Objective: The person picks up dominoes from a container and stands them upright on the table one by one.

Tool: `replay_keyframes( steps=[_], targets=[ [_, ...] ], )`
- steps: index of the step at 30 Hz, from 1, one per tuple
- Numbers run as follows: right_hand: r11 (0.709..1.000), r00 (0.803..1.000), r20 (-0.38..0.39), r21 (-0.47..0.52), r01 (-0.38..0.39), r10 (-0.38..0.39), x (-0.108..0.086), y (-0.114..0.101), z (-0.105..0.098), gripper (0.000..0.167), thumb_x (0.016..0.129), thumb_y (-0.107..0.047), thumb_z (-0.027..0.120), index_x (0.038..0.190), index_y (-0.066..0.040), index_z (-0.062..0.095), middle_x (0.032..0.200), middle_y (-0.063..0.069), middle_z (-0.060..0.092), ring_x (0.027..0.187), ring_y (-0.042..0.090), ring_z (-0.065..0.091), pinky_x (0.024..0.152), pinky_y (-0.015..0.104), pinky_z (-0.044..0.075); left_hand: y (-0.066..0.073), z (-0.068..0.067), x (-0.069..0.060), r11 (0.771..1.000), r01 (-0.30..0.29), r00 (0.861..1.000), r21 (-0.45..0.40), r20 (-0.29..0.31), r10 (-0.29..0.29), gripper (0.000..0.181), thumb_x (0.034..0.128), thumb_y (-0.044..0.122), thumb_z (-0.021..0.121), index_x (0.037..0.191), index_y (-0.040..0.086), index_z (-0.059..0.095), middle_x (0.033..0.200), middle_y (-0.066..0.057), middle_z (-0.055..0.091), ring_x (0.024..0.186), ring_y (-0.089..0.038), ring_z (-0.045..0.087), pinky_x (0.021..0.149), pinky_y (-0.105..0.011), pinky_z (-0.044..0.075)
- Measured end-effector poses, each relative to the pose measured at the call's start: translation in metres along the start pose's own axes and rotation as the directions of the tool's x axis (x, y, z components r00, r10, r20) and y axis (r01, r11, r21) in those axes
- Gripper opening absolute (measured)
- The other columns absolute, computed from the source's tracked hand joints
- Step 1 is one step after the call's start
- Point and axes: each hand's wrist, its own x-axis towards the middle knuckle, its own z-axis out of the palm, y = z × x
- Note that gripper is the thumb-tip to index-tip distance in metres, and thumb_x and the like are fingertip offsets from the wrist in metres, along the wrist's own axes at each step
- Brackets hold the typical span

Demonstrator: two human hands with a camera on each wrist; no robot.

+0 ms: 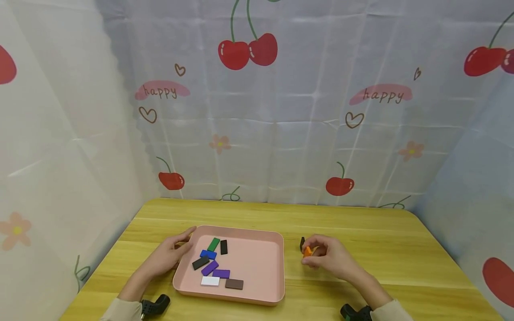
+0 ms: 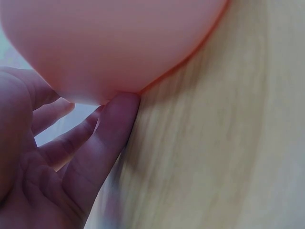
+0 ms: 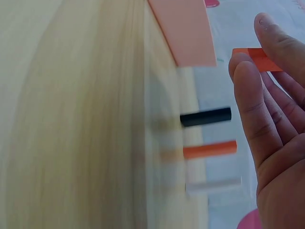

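My right hand [image 1: 330, 256] pinches a small orange domino [image 3: 259, 59] between thumb and fingers, raised over the table to the right of the pink tray [image 1: 257, 249]. In the right wrist view, a black domino [image 3: 206, 117], a second orange domino [image 3: 209, 149] and a white domino [image 3: 213, 185] stand on edge in a row on the table. From the head, that row is mostly hidden behind the right hand. My left hand [image 1: 166, 256] touches the tray's outer left wall near the far corner, its thumb [image 2: 119, 114] against the side.
Inside the tray, toward its left, lie a green domino [image 1: 213, 244], a blue domino [image 1: 208, 254], a brown domino [image 1: 234, 284], a white domino [image 1: 210, 281] and several black and purple ones. A patterned curtain [image 1: 277, 147] borders the wooden table [image 1: 361, 232] behind and at the sides.
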Motion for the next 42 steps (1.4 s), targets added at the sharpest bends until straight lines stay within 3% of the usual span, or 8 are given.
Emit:
replay_keyframes(
  steps=[13,20,32,42],
  targets=[
    [0.996,0.994,-0.082,-0.035,-0.080,0.077,-0.019,0.021,-0.031,0.040,0.086,-0.025,0.084,0.114,0.000,0.069,0.105,0.013,0.071,0.077,0.019,0.072,0.067,0.035,0.062,0.000,0.000,0.000,1.000,0.004,1.000,0.001,-0.004,-0.004,0.051,0.1085,0.027,0.054,0.158,0.026,0.044,0.153,-0.019,0.053,0.136,-0.038,0.054,0.105,-0.047,0.054],
    [0.990,0.981,-0.148,-0.043,-0.134,0.126,-0.025,0.041,-0.044,0.040,0.086,-0.022,0.085,0.116,0.000,0.069,0.101,0.012,0.072,0.079,0.018,0.072,0.065,0.032,0.061,-0.001,0.001,0.000,1.000,0.006,1.000,0.013,-0.006,-0.006,0.051,0.1076,0.029,0.056,0.158,0.025,0.045,0.154,-0.018,0.053,0.133,-0.035,0.056,0.104,-0.046,0.055],
    [0.968,0.944,-0.269,-0.107,-0.227,0.192,-0.014,0.055,-0.052,0.032,0.085,-0.018,0.085,0.111,-0.006,0.070,0.104,0.008,0.072,0.081,0.017,0.070,0.064,0.030,0.058,0.000,0.000,0.000,1.000,0.008,1.000,0.004,-0.006,-0.008,0.051,0.1083,0.030,0.055,0.158,0.026,0.045,0.154,-0.019,0.052,0.135,-0.036,0.055,0.103,-0.043,0.055],
    [0.964,0.934,-0.283,-0.088,-0.252,0.219,-0.006,0.060,-0.051,0.033,0.086,-0.019,0.084,0.114,-0.007,0.070,0.098,0.006,0.073,0.076,0.018,0.069,0.060,0.032,0.057,-0.001,0.000,0.001,1.000,-0.013,1.000,0.024,-0.010,0.013,0.051,0.1084,0.031,0.054,0.158,0.025,0.044,0.154,-0.017,0.052,0.136,-0.036,0.055,0.107,-0.048,0.052]
  ],
)
